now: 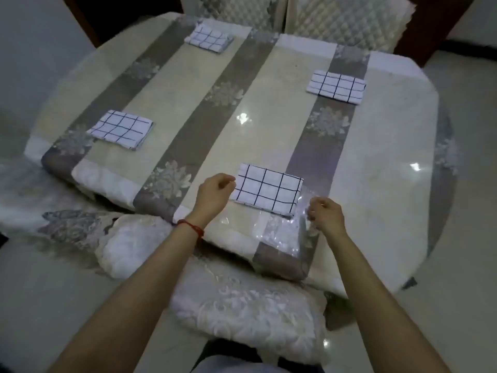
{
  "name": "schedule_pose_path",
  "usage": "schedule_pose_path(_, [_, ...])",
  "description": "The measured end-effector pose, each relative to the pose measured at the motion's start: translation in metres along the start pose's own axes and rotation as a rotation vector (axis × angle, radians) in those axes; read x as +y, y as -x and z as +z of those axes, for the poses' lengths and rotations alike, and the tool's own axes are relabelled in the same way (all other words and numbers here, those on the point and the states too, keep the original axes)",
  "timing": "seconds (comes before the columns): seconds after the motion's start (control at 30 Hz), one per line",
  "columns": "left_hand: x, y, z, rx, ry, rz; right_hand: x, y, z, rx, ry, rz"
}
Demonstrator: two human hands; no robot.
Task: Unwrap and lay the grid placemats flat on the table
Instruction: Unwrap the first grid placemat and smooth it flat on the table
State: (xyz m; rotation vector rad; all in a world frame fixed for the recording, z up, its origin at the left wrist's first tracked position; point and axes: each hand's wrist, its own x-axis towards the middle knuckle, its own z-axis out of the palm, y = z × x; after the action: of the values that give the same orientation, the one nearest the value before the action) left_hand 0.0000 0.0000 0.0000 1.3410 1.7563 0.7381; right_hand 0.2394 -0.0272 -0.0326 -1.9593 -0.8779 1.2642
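Note:
Four folded white placemats with a dark grid lie on the table: a near one (269, 191), one at the left (121, 129), one at the far left (208, 39) and one at the right (336, 86). A clear plastic wrapper (282, 232) lies crumpled just in front of the near placemat. My right hand (326, 215) pinches the wrapper's right edge with curled fingers. My left hand (215, 193) hovers at the near placemat's left edge, fingers loosely curled, with nothing seen in them.
The table (376, 184) wears a striped beige and grey cloth under a glossy clear cover. A cushioned chair seat (242, 305) stands between me and the table, and quilted chair backs (336, 14) are at the far side.

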Motion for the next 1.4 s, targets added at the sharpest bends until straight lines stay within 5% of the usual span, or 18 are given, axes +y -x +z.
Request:
schedule_pose_path(0.13, [-0.005,-0.06,0.01,-0.068,-0.172,-0.016,-0.007,-0.016,0.025,0.17,0.145,0.052])
schedule_pose_path(0.47, [-0.013,-0.116,0.04,-0.318,-0.587,0.199,0.007,-0.024,0.066,0.263,0.369,0.038])
schedule_pose_path(0.63, [-0.008,-0.111,0.036,-0.353,-0.358,0.107,-0.005,-0.013,0.057,0.213,0.139,0.019])
schedule_pose_path(0.83, [0.022,-0.06,0.024,-0.148,-0.28,0.278,-0.046,0.015,0.04,0.134,-0.255,-0.036])
schedule_pose_path(1.07, [0.079,0.027,0.03,-0.354,0.21,0.253,-0.082,0.05,0.022,-0.036,-0.418,-0.149])
schedule_pose_path(1.4, [0.093,0.052,0.031,-0.318,0.399,0.219,-0.082,0.075,-0.003,-0.099,-0.546,-0.232])
